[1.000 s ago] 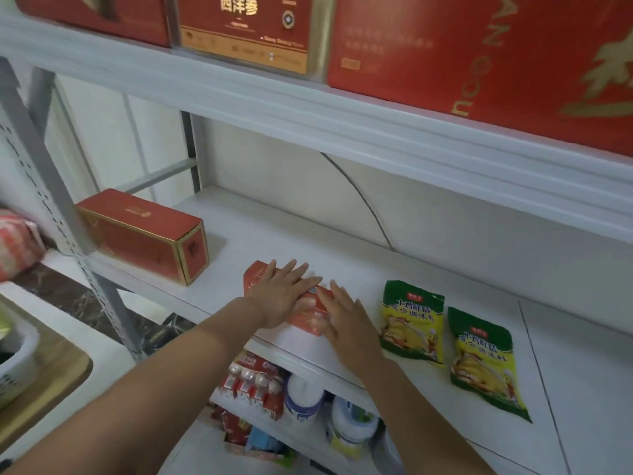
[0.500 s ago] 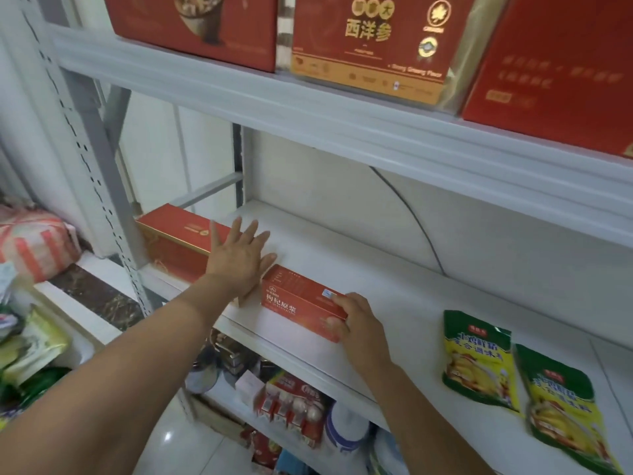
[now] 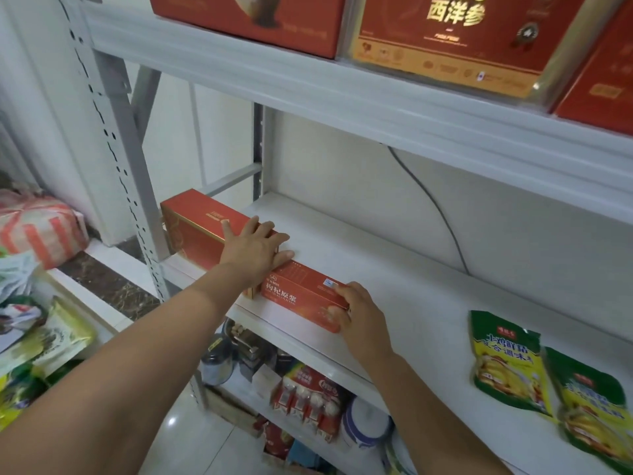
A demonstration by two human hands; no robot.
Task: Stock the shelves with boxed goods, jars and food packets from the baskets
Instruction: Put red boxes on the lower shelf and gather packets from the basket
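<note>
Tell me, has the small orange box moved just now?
Yes. The small orange box slid left, away from the green packets, toward the larger red box.

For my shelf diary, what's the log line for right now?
left hand: flat on red box | right hand: grips orange box end | both boxes on shelf

The right grip [image 3: 359,317] curled round the right end of a slim orange carton [image 3: 298,293], which lay on the white shelf [image 3: 394,269] just beside a larger red-and-gold box [image 3: 198,224]. The left grip [image 3: 255,248] lay flat on that box's top, fingers straight. Two green seasoning packets [image 3: 507,358] lay farther right.
</note>
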